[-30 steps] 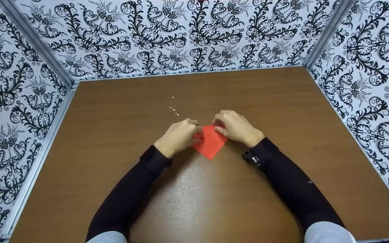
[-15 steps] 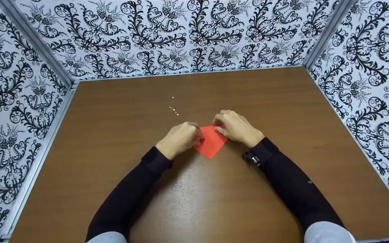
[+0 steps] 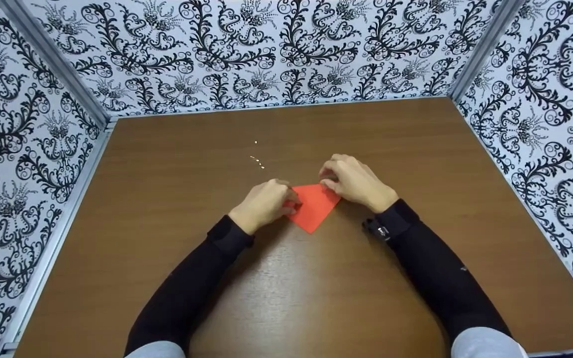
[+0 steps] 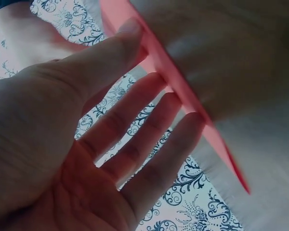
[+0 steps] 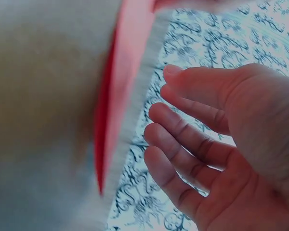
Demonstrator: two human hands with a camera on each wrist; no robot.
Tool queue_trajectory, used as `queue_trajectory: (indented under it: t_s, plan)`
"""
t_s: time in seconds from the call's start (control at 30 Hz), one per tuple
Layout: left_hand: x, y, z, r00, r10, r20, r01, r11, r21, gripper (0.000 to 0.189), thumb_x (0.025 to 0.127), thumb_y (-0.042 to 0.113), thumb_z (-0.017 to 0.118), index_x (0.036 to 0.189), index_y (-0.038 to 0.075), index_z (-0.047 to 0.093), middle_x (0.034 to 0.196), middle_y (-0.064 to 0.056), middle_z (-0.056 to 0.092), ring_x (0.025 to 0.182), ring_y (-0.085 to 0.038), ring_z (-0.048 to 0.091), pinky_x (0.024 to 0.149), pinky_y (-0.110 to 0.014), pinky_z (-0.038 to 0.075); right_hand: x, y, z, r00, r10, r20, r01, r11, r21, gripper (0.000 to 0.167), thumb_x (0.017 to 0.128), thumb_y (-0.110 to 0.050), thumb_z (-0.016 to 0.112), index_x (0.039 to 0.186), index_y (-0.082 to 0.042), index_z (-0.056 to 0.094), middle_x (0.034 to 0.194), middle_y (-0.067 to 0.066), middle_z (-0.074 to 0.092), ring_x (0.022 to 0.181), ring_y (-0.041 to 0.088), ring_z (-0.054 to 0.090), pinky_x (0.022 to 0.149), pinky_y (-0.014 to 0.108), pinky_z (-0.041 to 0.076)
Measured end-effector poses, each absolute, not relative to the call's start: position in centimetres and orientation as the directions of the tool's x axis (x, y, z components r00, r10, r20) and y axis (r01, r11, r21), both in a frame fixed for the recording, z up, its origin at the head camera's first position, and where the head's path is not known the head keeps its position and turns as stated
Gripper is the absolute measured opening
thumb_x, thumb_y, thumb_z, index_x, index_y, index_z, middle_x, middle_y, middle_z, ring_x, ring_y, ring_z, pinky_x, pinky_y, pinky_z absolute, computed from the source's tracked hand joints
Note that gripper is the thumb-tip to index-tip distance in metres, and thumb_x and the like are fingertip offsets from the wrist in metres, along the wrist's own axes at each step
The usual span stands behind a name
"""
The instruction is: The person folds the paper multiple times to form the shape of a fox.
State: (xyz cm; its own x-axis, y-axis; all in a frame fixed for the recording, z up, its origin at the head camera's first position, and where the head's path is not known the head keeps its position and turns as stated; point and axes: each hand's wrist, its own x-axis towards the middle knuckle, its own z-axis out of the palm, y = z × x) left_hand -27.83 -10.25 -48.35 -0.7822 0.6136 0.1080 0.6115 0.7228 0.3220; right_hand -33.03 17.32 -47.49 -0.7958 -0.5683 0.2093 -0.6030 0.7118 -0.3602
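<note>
Paper [image 3: 313, 210] has the left hand [image 3: 264, 204] pinching its left side; the right hand [image 3: 357, 182], fingers loosely bent, is just beside it.

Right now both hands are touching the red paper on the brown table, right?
Not both: the right hand is off it; the right wrist view shows a gap. Only the left hand touches the red paper on the brown table.

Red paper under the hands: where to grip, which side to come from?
I'd pinch the red paper at its right corner, approaching low from the person's right: it's a thin sheet, that corner points outward uncovered, and the left hand covers the opposite side.
</note>
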Motion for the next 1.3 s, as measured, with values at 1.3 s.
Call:
queue_trajectory:
  t_s: [1.3]
  plan:
    - [-26.7, -10.9, -49.4, -0.851, 0.499, 0.163, 0.523, 0.783, 0.335, 0.022, 0.101, 0.022, 0.094, 0.121, 0.012, 0.092, 0.115, -0.008, 0.089, 0.109, -0.031, 0.085, 0.097, -0.048, 0.071, -25.6, 16.4, -48.5, -0.587, -0.789, 0.182, -0.8, 0.53, -0.28, 0.01, 0.106, -0.025, 0.09, 0.11, -0.017, 0.086, 0.108, 0.004, 0.077, 0.098, 0.019, 0.078, 0.085, 0.041, 0.069]
